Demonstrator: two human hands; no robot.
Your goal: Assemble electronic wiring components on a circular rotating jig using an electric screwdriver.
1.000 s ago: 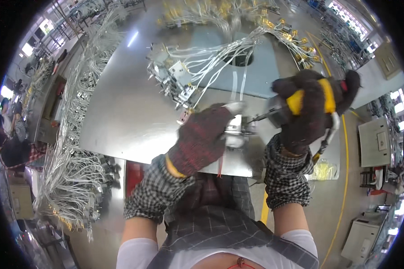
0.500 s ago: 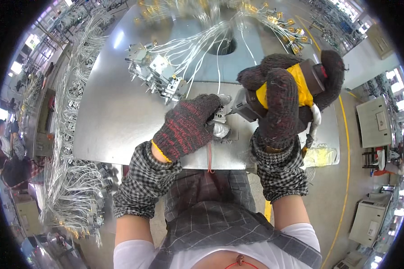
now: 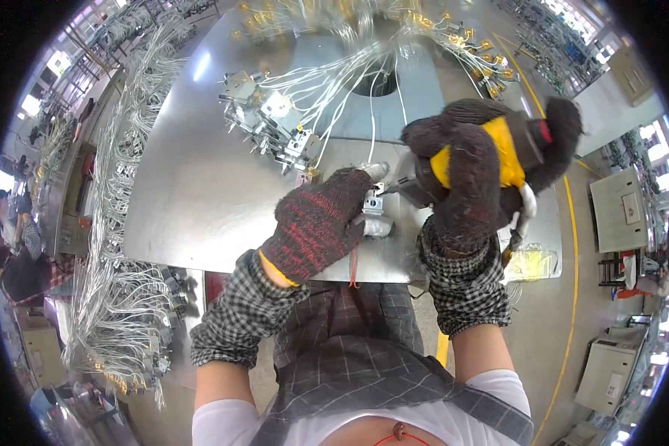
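Note:
My left hand point(image 3: 316, 227), in a dark red-flecked knit glove with silver-taped fingertips, pinches a small metal terminal block point(image 3: 373, 202) on the shiny metal tabletop point(image 3: 178, 215). A white wire runs away from the block's far side. My right hand point(image 3: 468, 186), gloved in dark knit, wraps round a dark electric screwdriver point(image 3: 507, 152) banded with yellow tape. Its narrow tip points left and meets or nearly meets the block; the exact contact is too small to tell. A taped cord point(image 3: 526, 204) hangs from the tool beside my right wrist.
Beyond my left hand lies a cluster of metal blocks point(image 3: 275, 123) on white wires, which fan from a dark round hole point(image 3: 375, 80). Brass-coloured ends point(image 3: 490, 63) hang at the far right. Bundled wires point(image 3: 119, 193) line the left side. A yellow pad point(image 3: 534, 264) lies near the right corner.
My left hand and the block have shifted slightly right and nearer to me. My right hand with the screwdriver has moved slightly right and nearer too, its tip still at the block.

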